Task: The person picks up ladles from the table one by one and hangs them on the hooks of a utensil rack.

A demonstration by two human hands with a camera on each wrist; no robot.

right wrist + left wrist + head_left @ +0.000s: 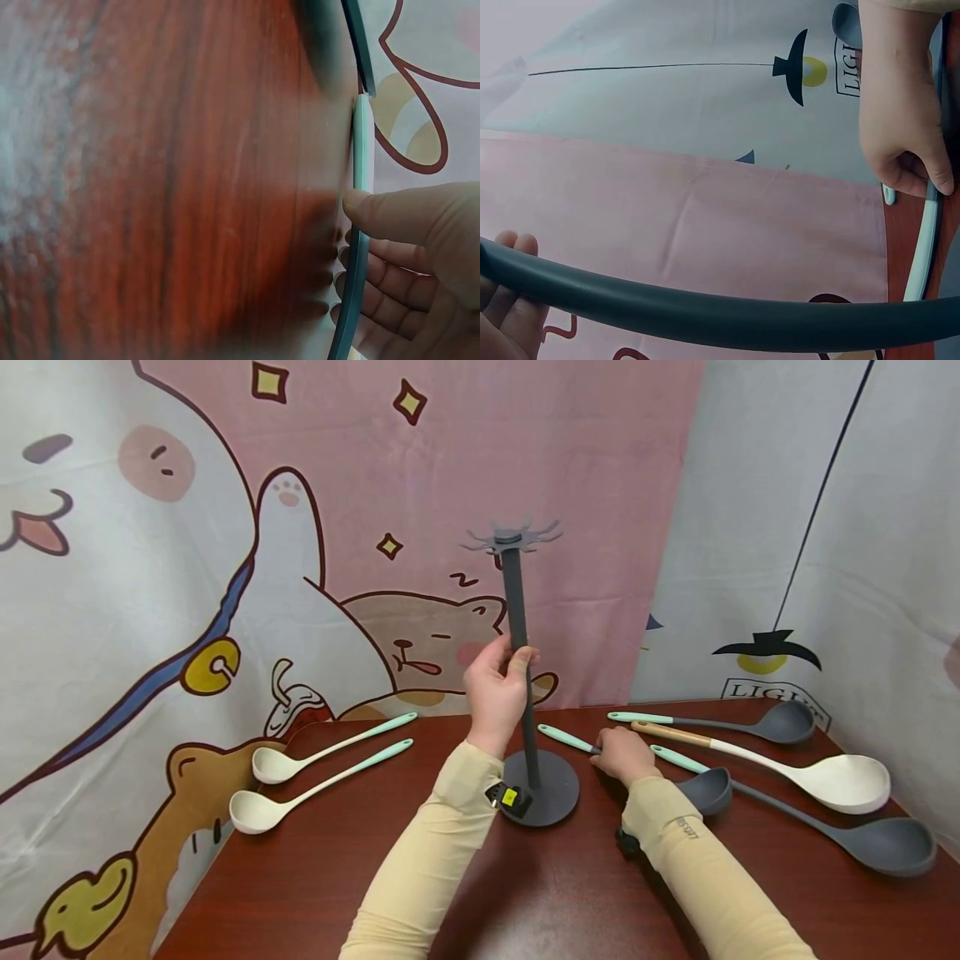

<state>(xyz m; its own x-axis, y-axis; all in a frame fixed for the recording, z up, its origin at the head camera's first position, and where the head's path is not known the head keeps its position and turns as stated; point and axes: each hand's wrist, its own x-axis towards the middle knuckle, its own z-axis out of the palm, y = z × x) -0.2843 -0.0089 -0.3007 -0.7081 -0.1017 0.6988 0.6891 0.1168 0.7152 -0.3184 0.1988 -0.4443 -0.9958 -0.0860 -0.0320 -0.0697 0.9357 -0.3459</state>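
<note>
A dark grey utensil stand (517, 602) with a ring of hooks at its top rises from a round base on the table. My left hand (498, 689) holds its pole about midway up, thumb at the front. To the right of the base, my right hand (624, 753) pinches a grey ladle (707, 792) where its mint handle meets the grey shaft. That ladle lies low at the tabletop, part of it hidden under my hand and sleeve. In the right wrist view, thumb and fingers sit on either side of its handle (363, 150).
Two white ladles with mint handles (273, 766) lie at the left of the brown table (337, 877). On the right lie two more grey ladles (892, 845) and a white ladle with a wooden handle (840, 783). Printed cloth (585, 460) hangs behind.
</note>
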